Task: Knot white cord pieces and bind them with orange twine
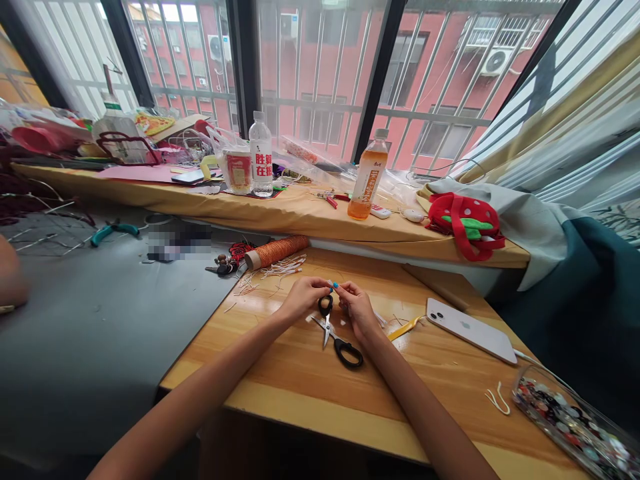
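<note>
Left of centre, the spool of orange thread lies within our reach. Mid-frame, our left hand and right hand pinch a tiny blue piece together, held steady over the scissors on the counter.

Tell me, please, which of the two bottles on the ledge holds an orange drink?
The right-hand bottle, nearer the strawberry bag, holds orange liquid; the other bottle, left of it, is clear with a red label.
</note>
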The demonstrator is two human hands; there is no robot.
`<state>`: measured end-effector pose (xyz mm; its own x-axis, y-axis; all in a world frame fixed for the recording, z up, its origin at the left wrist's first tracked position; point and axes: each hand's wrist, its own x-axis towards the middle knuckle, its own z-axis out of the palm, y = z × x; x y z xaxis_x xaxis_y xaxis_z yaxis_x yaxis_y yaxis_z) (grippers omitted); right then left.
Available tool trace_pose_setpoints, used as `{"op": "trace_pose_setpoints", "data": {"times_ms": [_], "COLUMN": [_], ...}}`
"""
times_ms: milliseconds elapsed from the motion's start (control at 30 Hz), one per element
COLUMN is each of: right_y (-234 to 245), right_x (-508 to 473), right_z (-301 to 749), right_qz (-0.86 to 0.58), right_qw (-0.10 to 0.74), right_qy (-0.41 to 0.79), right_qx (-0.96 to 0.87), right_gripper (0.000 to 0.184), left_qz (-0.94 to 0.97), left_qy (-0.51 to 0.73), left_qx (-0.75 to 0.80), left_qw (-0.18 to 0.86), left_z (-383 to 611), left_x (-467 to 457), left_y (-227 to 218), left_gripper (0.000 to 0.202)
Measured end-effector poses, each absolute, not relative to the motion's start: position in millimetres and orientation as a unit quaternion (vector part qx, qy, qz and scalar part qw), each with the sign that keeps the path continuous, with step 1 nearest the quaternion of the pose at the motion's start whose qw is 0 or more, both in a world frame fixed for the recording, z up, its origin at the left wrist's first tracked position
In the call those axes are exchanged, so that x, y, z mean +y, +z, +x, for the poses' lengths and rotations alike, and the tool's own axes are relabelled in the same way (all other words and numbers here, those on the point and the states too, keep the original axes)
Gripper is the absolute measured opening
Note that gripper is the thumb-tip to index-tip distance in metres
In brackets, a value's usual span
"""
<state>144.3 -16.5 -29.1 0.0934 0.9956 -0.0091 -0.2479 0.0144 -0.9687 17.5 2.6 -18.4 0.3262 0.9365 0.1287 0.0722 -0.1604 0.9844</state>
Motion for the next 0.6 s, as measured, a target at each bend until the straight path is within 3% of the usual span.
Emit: {"op": "trace_pose_setpoints", "data": {"times_ms": [200,600], "right_y": [-32.1,-24.7], "right_x": [-15.2,-19.5], "right_z": [146.0,143.9], "right_qz": [-0.457,-0.45], "right_qw": [0.574,0.556], "right_qy": [0.538,0.498], "right_qx": [-0.415,-0.491], "right_gripper": [0.024,0.024], "left_qz": [0.606,0.513], "left_qy": [0.396,0.344], "left_qx": [0.403,0.389], "left_qw": [0.56,0.684], "left_z": [17.7,6.5], "left_x": [-0.1,3.9], "left_y": [-15.5,-13.2], "left_gripper": [0.025,0.019]}}
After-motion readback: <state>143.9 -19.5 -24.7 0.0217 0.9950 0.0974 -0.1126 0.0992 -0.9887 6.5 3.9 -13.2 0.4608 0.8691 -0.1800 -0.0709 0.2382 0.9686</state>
